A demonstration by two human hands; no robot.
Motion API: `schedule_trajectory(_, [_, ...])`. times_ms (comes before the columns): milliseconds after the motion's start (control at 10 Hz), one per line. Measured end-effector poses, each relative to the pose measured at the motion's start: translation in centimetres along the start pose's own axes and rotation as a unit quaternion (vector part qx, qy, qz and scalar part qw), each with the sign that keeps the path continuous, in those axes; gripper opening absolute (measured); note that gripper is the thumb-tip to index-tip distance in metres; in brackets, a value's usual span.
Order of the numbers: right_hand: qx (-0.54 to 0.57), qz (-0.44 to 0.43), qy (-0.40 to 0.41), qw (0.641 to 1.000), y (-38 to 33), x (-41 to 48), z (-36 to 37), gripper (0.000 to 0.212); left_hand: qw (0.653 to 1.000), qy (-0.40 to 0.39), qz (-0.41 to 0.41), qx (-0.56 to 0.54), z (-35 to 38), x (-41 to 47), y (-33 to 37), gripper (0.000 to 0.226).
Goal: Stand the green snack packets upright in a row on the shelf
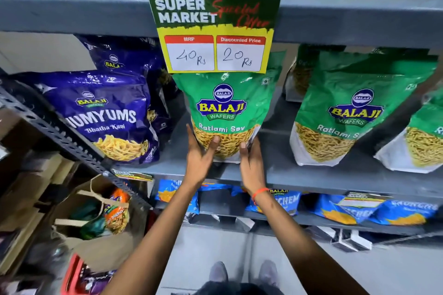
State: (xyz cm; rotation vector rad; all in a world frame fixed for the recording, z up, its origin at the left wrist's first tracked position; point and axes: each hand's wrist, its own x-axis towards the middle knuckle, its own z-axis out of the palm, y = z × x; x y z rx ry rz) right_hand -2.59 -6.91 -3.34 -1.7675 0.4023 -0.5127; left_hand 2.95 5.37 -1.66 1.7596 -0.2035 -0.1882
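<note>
A green Balaji Ratlami Sev packet (225, 103) stands upright at the middle of the grey shelf (311, 175), its top hidden behind a hanging price sign. My left hand (200, 153) grips its lower left corner, thumb on the front. My right hand (250, 158) presses against its lower right edge. To the right a second green packet (354, 108) stands upright, and a third green packet (424, 136) shows partly at the frame's right edge. Another green packet (311, 64) sits behind them.
Purple Yumyums packets (103, 115) fill the shelf's left part. A price sign (214, 33) hangs from the shelf above. Blue packets (359, 208) lie on the lower shelf. A paper bag (96, 223) with packets and a red basket (74, 275) stand on the floor at left.
</note>
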Motion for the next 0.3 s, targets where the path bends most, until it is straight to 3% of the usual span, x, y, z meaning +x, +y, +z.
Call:
schedule_trajectory(100, [-0.013, 0.011, -0.005, 1.000, -0.7, -0.3, -0.4, 0.049, 1.000, 0.011, -0.008, 0.016, 0.0, -0.4, 0.5, 0.109])
schedule_trajectory(200, [-0.060, -0.014, 0.005, 0.998, -2.2, -0.4, -1.6, 0.044, 0.994, 0.078, 0.017, 0.069, 0.4, -1.4, 1.8, 0.110])
schedule_trajectory(300, [-0.170, -0.052, 0.020, 0.984, -3.8, -0.4, -5.1, 0.034, 0.942, 0.221, 0.139, 0.213, 1.7, -4.0, 3.3, 0.085])
